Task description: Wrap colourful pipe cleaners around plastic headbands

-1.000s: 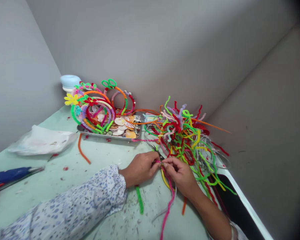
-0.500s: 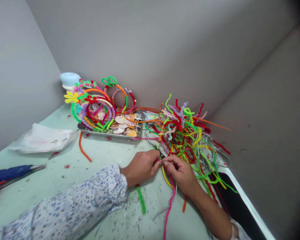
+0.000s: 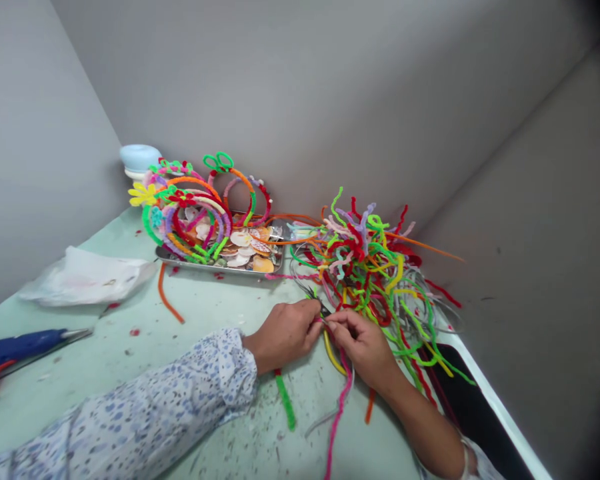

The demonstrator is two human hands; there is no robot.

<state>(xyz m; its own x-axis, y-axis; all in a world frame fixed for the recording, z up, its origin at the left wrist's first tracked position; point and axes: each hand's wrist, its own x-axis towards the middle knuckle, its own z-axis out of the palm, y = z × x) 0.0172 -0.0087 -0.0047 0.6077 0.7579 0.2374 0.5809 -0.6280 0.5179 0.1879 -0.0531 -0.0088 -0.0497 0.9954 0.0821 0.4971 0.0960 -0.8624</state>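
Note:
My left hand [image 3: 287, 333] and my right hand [image 3: 363, 343] meet over the table, fingertips almost touching. Both are closed, pinching a pink pipe cleaner [image 3: 339, 407] whose loose end trails down toward the front. A green, fuzzy-wrapped end [image 3: 286, 400] pokes out below my left wrist; its other part is hidden under the hand. Between and beneath the hands lies a tool with a dark tip and a curved yellow handle [image 3: 334, 355], mostly covered, perhaps pliers. An orange end [image 3: 370, 407] shows under my right wrist.
Behind my right hand spreads a tangled heap of coloured pipe cleaners [image 3: 370, 267]. A metal tray [image 3: 220, 269] holds shells, with wrapped headbands [image 3: 200, 220] on it. Leftward are a plastic bag [image 3: 87, 277], blue-handled pliers [image 3: 25, 350] and an orange pipe cleaner [image 3: 167, 297].
Almost nothing differs. The green end below my left wrist has shifted slightly right and down, and the trailing pink end a little left; both hands keep their place.

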